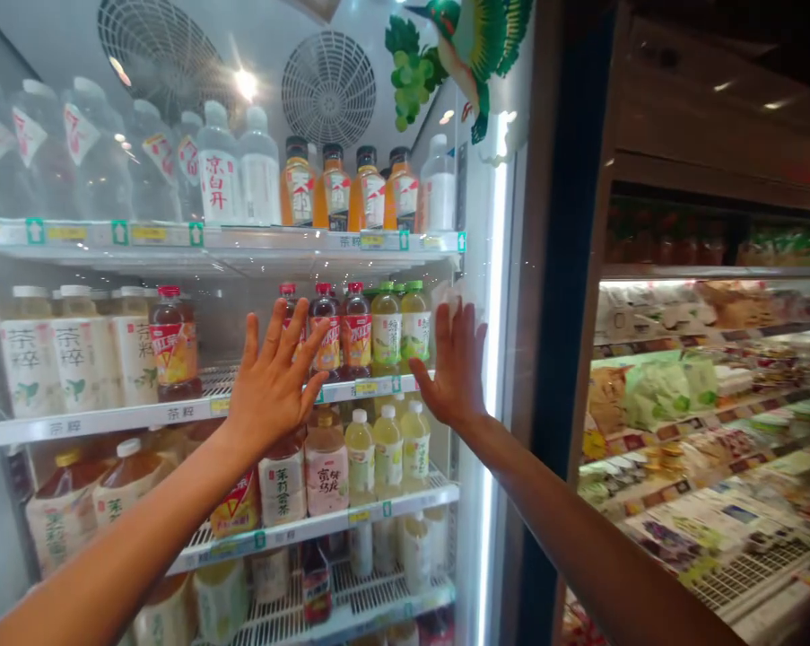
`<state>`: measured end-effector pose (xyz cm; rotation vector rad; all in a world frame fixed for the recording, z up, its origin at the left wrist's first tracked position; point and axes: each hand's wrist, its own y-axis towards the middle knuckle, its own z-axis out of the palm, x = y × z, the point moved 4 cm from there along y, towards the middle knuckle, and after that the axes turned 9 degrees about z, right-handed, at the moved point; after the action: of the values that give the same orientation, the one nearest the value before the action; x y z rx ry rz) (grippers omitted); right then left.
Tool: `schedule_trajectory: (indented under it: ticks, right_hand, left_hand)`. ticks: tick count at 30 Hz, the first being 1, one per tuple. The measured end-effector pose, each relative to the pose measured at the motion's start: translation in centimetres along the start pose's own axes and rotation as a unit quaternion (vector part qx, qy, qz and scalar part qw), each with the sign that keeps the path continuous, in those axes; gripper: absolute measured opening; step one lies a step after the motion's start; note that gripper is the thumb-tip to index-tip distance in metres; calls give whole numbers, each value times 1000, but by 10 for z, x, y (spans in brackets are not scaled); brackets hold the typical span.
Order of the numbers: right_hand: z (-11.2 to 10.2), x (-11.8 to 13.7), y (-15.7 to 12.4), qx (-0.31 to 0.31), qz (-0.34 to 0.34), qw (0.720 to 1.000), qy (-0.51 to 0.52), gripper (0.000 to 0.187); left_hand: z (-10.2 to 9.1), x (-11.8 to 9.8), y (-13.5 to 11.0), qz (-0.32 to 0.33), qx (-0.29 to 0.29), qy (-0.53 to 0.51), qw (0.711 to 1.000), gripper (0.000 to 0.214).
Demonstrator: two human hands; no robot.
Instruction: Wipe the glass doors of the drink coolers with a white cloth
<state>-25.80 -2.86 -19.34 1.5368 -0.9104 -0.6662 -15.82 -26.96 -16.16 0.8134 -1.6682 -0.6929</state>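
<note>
Glass (1,520): left hand (270,381), right hand (455,363) flat; 凉白开 bottle (220,175).

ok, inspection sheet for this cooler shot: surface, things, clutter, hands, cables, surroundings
Surface: wire shelves of a drinks cooler, stocked.
Job's things: red-capped bottles nearest both hands; green-capped bottles beside them.
Clutter: nothing seen.
Hands: left hand and right hand open, fingers spread, palms toward the cooler; white patch at right fingertips, unclear.
Cables: nothing seen.
Surroundings: two fans above, bird decoration, open chilled food case on the right.

"凉白开" on a top-shelf water bottle (217,184); "茶粹" on pale middle-shelf bottles (26,363)
</note>
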Motion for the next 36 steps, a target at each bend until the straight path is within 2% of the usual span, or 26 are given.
schedule_trajectory:
  ticks: [3, 4, 5, 8, 9, 10, 13, 15, 17, 19, 23, 25, 28, 30, 33, 34, 36]
  right_hand:
    - [3, 4, -6, 56, -105, 993, -9, 92]
    - [4, 3, -5, 61, -118, 991, -13, 92]
    - [4, 1, -2, 52, -101, 993, -15, 89]
    - [0, -7, 15, -16, 35, 999, -9, 82]
    - [0, -3, 19, -25, 51, 998, -8, 82]
    - [0, 5, 22, -17, 34, 999, -9, 85]
    - [6, 36, 27, 39, -88, 995, -14, 93]
    - [6, 47, 34, 29, -84, 996, -5, 89]
    - [5, 52, 46, -14, -20, 1000, 12, 82]
    - [6, 65, 58, -31, -5, 999, 20, 82]
    - [16, 120, 78, 28, -144, 989, 10, 91]
    - [18, 143, 92, 26, -149, 988, 14, 88]
    - [19, 171, 111, -4, -102, 994, 27, 85]
    - [23, 196, 116, 13, -136, 990, 27, 88]
    - [30, 237, 123, 61, -234, 970, 17, 90]
    - [32, 249, 129, 66, -247, 967, 17, 90]
    - [34, 267, 144, 53, -227, 972, 20, 89]
  left_hand:
    - [4, -7, 7, 10, 8, 9, 1000, 76]
    - [5, -8, 8, 11, 12, 13, 1000, 76]
    - [6, -9, 9, 12, 16, 16, 1000, 75]
    - [4, -10, 9, 11, 16, 23, 1000, 75]
    - [3, -10, 9, 11, 16, 24, 1000, 76]
    - [2, -9, 8, 11, 17, 23, 1000, 76]
    - [-3, -2, 4, 8, 21, 21, 1000, 76]
    - [-8, 7, -1, 1, 19, 28, 999, 76]
    - [-15, 20, -6, -7, 16, 40, 999, 76]
    - [-22, 34, -11, -13, 14, 51, 998, 77]
    - [-40, 68, -21, -17, 15, 77, 997, 76]
    - [-52, 89, -27, -16, 16, 89, 996, 76]
    - [-71, 124, -36, -20, 10, 106, 994, 76]
    - [-83, 148, -42, -28, 6, 116, 993, 74]
    - [-97, 178, -49, -37, 5, 124, 992, 70]
    - [-100, 186, -51, -37, 8, 125, 991, 69]
    - [-103, 199, -53, -35, 13, 126, 991, 67]
